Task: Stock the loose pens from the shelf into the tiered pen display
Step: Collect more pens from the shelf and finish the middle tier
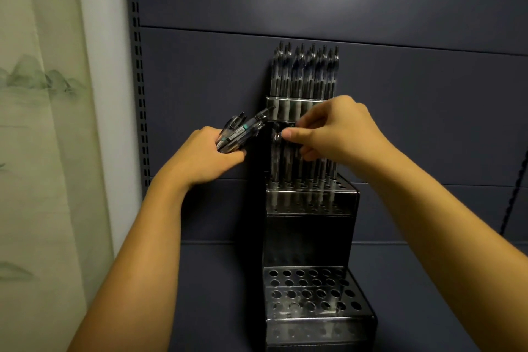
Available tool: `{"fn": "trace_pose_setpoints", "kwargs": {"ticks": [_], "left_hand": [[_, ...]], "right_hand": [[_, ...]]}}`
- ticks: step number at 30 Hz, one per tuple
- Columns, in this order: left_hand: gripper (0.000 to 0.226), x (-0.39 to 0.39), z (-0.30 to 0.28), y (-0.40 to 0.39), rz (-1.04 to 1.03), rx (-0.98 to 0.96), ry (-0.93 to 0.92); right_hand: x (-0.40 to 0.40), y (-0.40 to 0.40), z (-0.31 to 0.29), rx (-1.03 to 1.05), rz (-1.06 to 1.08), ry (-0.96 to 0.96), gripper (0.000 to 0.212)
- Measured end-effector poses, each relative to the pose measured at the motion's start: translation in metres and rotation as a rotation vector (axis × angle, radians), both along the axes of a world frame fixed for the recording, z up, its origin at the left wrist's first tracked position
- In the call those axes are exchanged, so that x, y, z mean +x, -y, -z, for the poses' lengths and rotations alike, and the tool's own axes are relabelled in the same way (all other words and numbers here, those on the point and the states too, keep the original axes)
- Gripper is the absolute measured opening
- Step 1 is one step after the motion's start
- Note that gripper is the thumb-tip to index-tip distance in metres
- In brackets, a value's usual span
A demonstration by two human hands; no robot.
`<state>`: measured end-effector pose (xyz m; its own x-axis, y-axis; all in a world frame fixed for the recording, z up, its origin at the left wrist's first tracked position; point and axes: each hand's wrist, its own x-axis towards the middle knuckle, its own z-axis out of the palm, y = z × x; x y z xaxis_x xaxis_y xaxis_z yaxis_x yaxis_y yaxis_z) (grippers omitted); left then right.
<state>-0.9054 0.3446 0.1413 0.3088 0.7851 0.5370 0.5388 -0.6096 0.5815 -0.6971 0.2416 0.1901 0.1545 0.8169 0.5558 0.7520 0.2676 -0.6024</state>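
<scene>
A black tiered pen display (310, 237) stands on the dark shelf against the back panel. Its top tier is packed with pens (305, 71). The middle tier holds a row of upright pens (288, 163) at its back. The bottom tier (311, 291) shows only bare holes. My left hand (208, 157) is shut on a bundle of loose pens (243, 130), held tilted just left of the display. My right hand (334, 131) is at the middle tier, with thumb and fingers pinched on the top of a pen (275, 137) standing there.
A slotted upright rail (140, 80) runs down the left edge of the dark shelving. A pale curtain with a green landscape print (40, 123) hangs further left. A dark cable (514, 194) hangs at the right edge. The shelf surface (211, 280) extends on both sides of the display.
</scene>
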Motion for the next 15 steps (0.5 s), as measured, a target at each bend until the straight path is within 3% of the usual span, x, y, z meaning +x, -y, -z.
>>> {"fn": "trace_pose_setpoints", "kwargs": {"ticks": [5, 15], "left_hand": [[0.033, -0.003, -0.0029, 0.0025, 0.063, 0.008, -0.037], [0.023, -0.0079, -0.0038, 0.006, 0.235, -0.101, -0.097]], "right_hand": [[-0.0032, -0.0048, -0.0036, 0.118, -0.116, -0.033, 0.024], [-0.0058, -0.0104, -0.0014, 0.157, -0.31, 0.197, 0.028]]}}
